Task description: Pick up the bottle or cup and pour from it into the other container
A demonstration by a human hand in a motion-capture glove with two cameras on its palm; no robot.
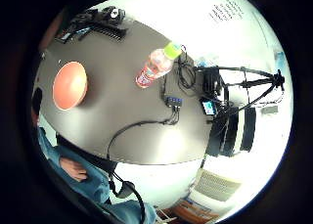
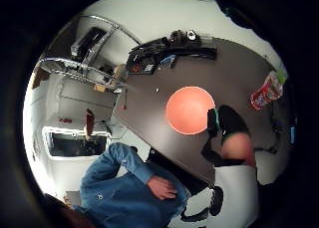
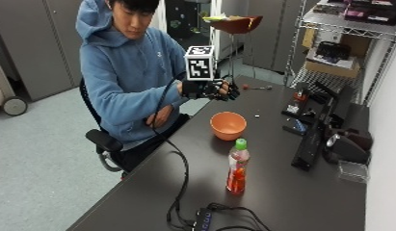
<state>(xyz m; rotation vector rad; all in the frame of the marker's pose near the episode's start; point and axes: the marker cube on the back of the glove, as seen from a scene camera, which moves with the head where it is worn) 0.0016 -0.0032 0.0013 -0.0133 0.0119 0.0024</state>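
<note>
- Cable hub: nearest the outside camera, at the table's near end, leads trailing from it.
- Bottle: green cap, red drink in the lower part; stands upright on the dark table, long axis vertical, cap still on. It lies well apart from your hand, on the far side of the bowl from it.
- Orange bowl: sits between bottle and hand; looks empty.
- Your gloved right hand: raised above the table's far edge, near the bowl; fingers look loosely spread, nothing held.
- Next move, as judged: you must reach past the bowl and take the bottle from the side.
- Your bare hand: rests in your lap.
</note>
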